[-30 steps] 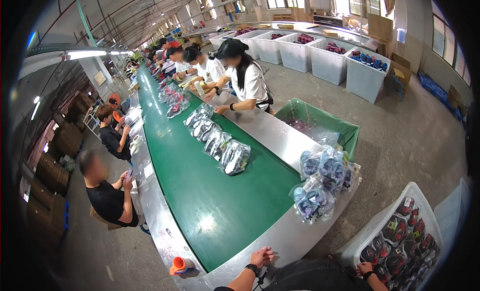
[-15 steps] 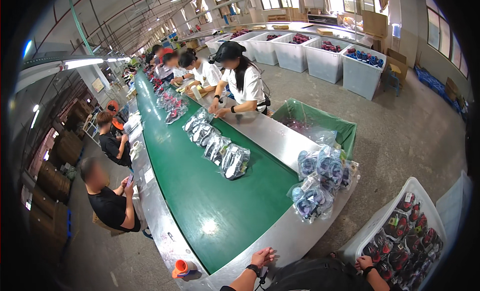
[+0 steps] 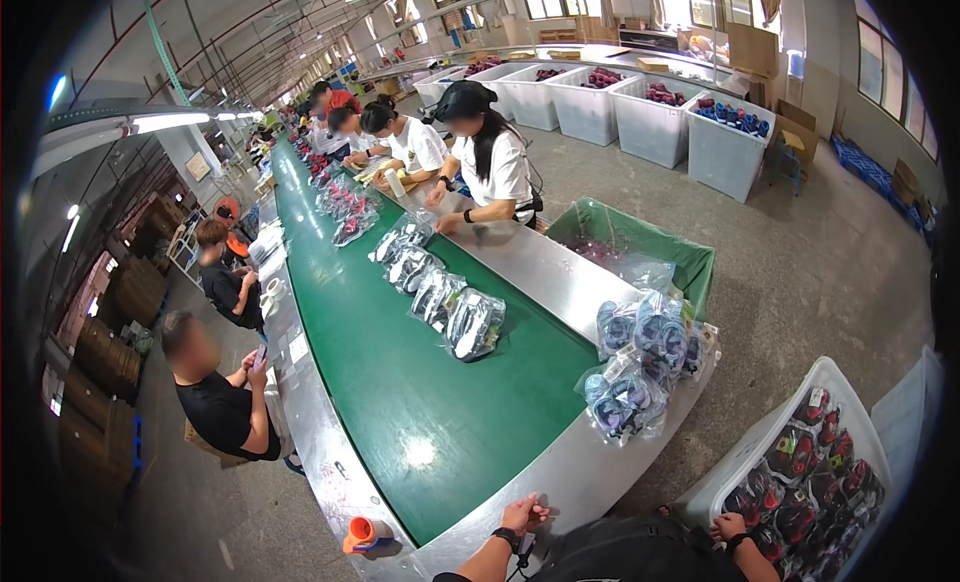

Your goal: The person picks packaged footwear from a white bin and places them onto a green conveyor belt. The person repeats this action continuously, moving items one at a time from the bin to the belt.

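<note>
My left hand (image 3: 525, 513) hovers at the near end of the metal table edge (image 3: 570, 482), its fingers loosely bent and apart, with nothing seen in it. A dark band circles each wrist. On my right side, my right hand (image 3: 728, 526) is curled closed beside the white bin (image 3: 697, 505), and no object shows in it; whether it touches the bin is unclear. That bin holds several bagged black-and-red shoes (image 3: 796, 450). Clear-bagged blue and purple shoes (image 3: 628, 397) are heaped on the table corner, ahead of my hands.
Bagged dark-and-white shoes (image 3: 473, 324) lie in a row on the green conveyor belt (image 3: 440, 422). An orange cup (image 3: 362, 533) stands at the near left corner. A green-lined bin (image 3: 690, 257) is beyond the heap. People work along both sides; one (image 3: 222, 392) holds a phone.
The nearest worker across the belt has raised one hand slightly away from the other. My own hands stay almost where they were.
</note>
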`<move>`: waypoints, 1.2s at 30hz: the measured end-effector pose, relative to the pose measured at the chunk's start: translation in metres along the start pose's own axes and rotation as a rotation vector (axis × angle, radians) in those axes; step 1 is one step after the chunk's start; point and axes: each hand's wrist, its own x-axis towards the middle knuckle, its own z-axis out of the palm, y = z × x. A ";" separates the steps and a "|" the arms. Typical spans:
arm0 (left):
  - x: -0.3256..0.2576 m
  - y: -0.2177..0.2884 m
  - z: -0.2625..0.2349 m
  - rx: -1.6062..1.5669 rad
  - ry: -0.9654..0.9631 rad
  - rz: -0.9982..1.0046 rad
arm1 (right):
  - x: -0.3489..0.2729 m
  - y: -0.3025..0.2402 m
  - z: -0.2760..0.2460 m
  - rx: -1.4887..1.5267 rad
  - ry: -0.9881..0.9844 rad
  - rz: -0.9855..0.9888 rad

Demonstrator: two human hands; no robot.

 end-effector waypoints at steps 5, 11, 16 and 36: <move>0.001 0.001 -0.001 0.039 0.016 0.010 | 0.000 0.002 0.003 -0.010 -0.007 -0.010; 0.005 0.002 -0.005 0.064 -0.023 0.020 | -0.004 0.004 0.005 0.011 0.000 -0.005; 0.008 0.000 -0.009 0.073 -0.098 -0.021 | -0.007 0.005 0.006 0.023 0.010 0.006; 0.004 0.003 0.000 0.040 -0.007 0.013 | 0.004 0.008 -0.005 0.066 -0.025 0.012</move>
